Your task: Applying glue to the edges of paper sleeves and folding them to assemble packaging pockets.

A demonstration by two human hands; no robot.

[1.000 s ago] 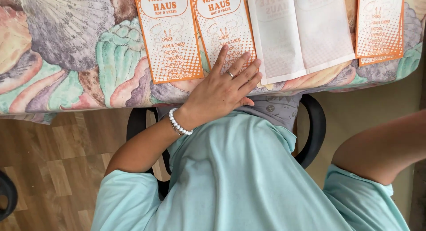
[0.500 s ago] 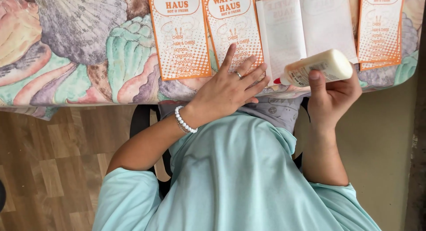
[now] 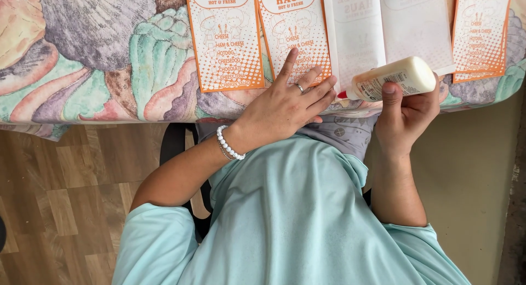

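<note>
Left hand [image 3: 287, 101] spread flat, pinning an orange printed paper sleeve [image 3: 296, 35] on the desk [image 3: 98, 60]. Right hand [image 3: 405, 112] gripping a cream glue bottle [image 3: 392, 79], red tip near the sleeve's edge. Gluing step likely; next needs careful nozzle aim.

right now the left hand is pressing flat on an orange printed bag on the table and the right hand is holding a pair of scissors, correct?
Not quite. The head view shows the right hand holding a cream squeeze bottle with a red tip, not scissors. The rest stands: the left hand lies flat on an orange printed bag on the table.
</note>
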